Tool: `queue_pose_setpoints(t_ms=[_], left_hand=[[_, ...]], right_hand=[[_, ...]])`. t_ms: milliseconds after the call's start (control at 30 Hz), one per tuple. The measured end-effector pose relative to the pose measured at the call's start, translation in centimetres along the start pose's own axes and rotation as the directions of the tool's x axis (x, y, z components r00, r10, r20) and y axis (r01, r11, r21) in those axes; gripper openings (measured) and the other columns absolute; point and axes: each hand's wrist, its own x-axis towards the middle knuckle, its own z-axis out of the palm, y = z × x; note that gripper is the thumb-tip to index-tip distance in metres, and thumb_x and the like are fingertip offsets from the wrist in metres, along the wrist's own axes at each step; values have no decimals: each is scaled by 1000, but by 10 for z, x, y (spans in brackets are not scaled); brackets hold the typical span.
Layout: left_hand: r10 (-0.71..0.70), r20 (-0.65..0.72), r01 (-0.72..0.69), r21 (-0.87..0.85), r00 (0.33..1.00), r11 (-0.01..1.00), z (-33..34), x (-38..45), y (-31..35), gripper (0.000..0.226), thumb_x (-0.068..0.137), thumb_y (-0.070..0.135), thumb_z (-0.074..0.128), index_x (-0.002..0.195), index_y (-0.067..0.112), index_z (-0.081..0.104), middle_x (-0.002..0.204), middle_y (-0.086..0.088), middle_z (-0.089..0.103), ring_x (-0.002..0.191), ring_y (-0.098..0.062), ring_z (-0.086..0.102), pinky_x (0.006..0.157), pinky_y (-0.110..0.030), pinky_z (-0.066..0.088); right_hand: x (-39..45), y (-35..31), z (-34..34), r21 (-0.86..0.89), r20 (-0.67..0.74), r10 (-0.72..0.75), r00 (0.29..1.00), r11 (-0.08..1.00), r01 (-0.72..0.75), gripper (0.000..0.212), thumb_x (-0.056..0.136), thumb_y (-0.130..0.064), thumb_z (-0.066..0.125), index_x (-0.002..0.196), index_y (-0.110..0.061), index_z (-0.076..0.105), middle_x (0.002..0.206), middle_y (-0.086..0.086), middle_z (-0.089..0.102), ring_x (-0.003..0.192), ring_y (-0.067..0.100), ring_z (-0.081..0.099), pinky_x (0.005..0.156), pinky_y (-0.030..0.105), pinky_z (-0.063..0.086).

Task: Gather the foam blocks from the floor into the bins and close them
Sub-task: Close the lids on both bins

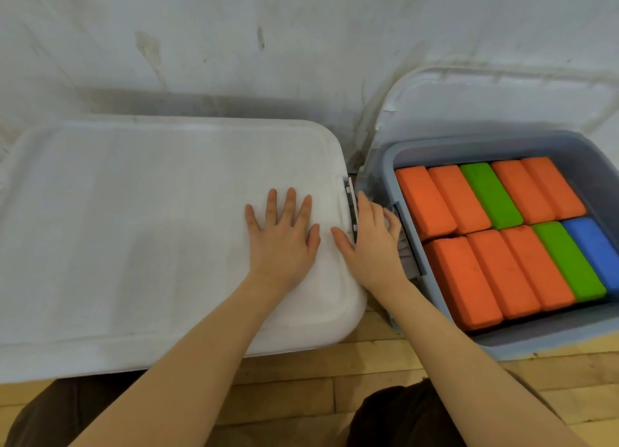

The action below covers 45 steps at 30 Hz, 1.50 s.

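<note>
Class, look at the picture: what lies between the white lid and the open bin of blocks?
In the head view, the right hand fills the gap between the white lid and the open bin.

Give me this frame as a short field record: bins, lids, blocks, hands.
left bin: white lid lying on top, covering it
right bin: grey, open, its lid leaning on the wall behind
blocks in right bin: seven orange, two green, one blue, in two rows
left hand: flat on the white lid
right hand: at the lid's right-edge latch
floor: wood, no loose blocks visible
</note>
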Motion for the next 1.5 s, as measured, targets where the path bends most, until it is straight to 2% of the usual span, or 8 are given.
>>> queue_pose_setpoints(t_ms=[167, 400, 467, 633, 767, 967, 1300, 1500], left_hand=[[5, 13, -5, -43, 1000, 999, -2, 0, -6, 70, 86, 53, -6, 150, 31, 9, 158, 2, 6, 145, -24, -3, 111, -56, -3], [-4, -3, 4, -127, 1000, 992, -4, 1, -8, 63, 90, 55, 5, 148, 34, 17, 158, 5, 10, 145, -20, -2, 112, -53, -3], [-7, 6, 8, -149, 1000, 989, -6, 1, -8, 55, 96, 51, 16, 148, 34, 17, 158, 6, 9, 145, -19, -3, 112, -52, -5], [11, -18, -14, -206, 1000, 978, -8, -1, -10, 72, 82, 56, 3, 146, 33, 25, 156, 6, 17, 145, -18, 1, 111, -50, -4], [0, -19, -7, -348, 1000, 937, -16, -2, -15, 49, 94, 42, 32, 141, 29, 39, 154, 6, 25, 145, -16, 7, 112, -42, -5], [-117, -110, 68, -375, 987, 925, -50, -17, -48, 44, 96, 31, 43, 139, 22, 44, 151, -1, 31, 139, -21, 22, 108, -35, 10], [-291, -298, 205, -288, 909, 935, -94, -63, -202, 43, 93, 23, 51, 135, 13, 48, 145, -9, 40, 132, -32, 34, 106, -44, 21], [-440, -191, 391, -248, 877, 886, -83, -88, -303, 48, 97, 28, 42, 142, 16, 36, 150, -6, 30, 135, -30, 26, 108, -42, 15]], right_hand=[[-5, -8, 1, 164, 44, 121, 992, 978, -127, 69, 86, -41, 61, 142, -11, 34, 132, 7, 39, 110, 17, 48, 95, 39, 46], [-7, -13, 4, 134, 55, 143, 988, 980, -149, 60, 93, -34, 52, 145, -14, 30, 128, 5, 42, 96, 16, 53, 81, 34, 53], [-4, -17, 2, 100, 46, 144, 988, 984, -148, 57, 93, -31, 52, 143, -12, 33, 123, 7, 45, 92, 18, 55, 79, 37, 53], [-2, -21, 1, -33, 38, 58, 998, 998, -57, 47, 94, -25, 50, 137, -7, 43, 118, 9, 51, 95, 22, 55, 80, 40, 51], [1, -15, -7, -86, 76, 13, 997, 996, -6, 50, 94, -33, 50, 139, -11, 44, 121, 7, 51, 99, 22, 55, 84, 40, 49], [7, -55, -8, -84, -33, -113, 993, 990, 109, 42, 93, -30, 54, 129, -9, 52, 129, 13, 52, 114, 31, 50, 97, 40, 39], [28, -203, 52, 88, -22, -321, 947, 943, 321, 27, 92, -23, 50, 111, -10, 66, 109, 6, 62, 91, 29, 60, 77, 35, 42], [24, -277, 110, 172, 32, -337, 941, 929, 327, 27, 95, -22, 50, 117, -16, 65, 114, 4, 60, 100, 26, 55, 88, 33, 37]])
